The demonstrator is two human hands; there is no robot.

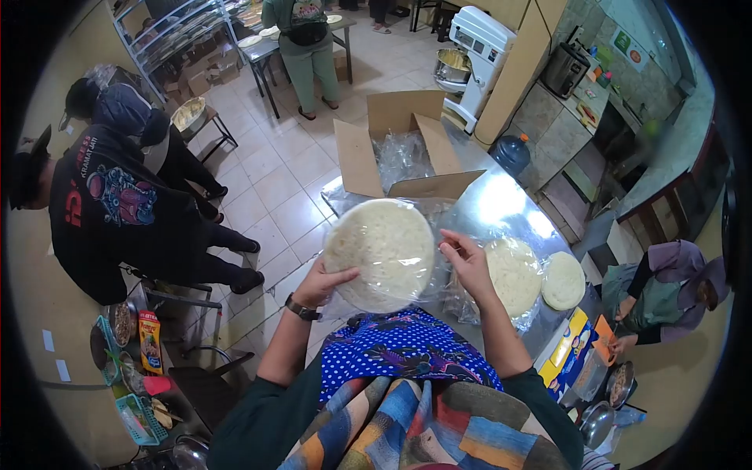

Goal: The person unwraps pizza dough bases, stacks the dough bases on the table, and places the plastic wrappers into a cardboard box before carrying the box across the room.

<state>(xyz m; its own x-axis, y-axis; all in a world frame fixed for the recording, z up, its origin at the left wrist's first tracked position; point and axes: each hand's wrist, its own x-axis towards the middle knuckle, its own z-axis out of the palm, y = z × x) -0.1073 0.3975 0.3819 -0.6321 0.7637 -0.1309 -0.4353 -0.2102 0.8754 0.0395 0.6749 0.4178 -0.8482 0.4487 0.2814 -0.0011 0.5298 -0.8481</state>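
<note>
My left hand (317, 283) grips a round pale flatbread, like a pizza base (379, 254), inside a clear plastic bag (419, 304). The thumb lies across its front and the fingers are behind it. At the right side of the bag, my right hand (468, 265) has thumb and fingertips bent together in a pinch by the plastic edge; what lies between them is too small to make out. Right of that hand, another bagged base (513, 276) lies on the metal table (501, 205), with one more base (563, 280) beside it.
An open cardboard box (407, 110) with crumpled clear plastic stands beyond my hands. A co-worker (674, 282) works at the right, near a yellow-and-blue package (565, 356). Two people stand at the left; another person (305, 55) stands by a far table. A mixer (478, 59) stands behind.
</note>
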